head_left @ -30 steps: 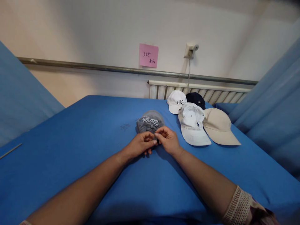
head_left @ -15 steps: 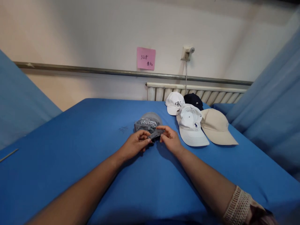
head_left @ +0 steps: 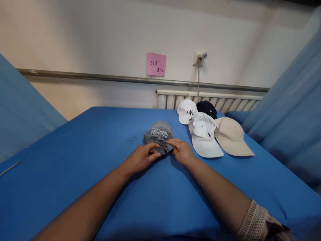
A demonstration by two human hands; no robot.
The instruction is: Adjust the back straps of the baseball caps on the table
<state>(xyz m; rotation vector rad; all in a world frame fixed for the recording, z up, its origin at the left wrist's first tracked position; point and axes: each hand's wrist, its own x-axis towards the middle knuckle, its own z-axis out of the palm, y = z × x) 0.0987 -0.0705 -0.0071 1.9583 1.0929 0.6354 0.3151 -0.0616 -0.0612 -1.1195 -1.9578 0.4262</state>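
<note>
A grey cap [head_left: 156, 129] with white lettering lies on the blue-covered table [head_left: 75, 160] in front of me. Its back strap, with a small dark buckle, faces my side. My left hand [head_left: 144, 156] pinches the strap from the left between thumb and fingers. From the right, my right hand [head_left: 182, 150] grips the other end of the strap with thumb and index finger. Part of the cap's near edge is hidden behind my fingers.
To the right sit a white cap with black letters [head_left: 187, 108], a dark navy cap [head_left: 206, 107], a white cap with a small emblem [head_left: 204, 134] and a beige cap [head_left: 230, 134]. A thin stick [head_left: 10, 168] lies far left. Blue curtains [head_left: 288, 110] hang at both sides.
My right index finger has come down from its raised position onto the strap. The strap is turned so its buckle shows between my hands. My left hand has shifted slightly toward me.
</note>
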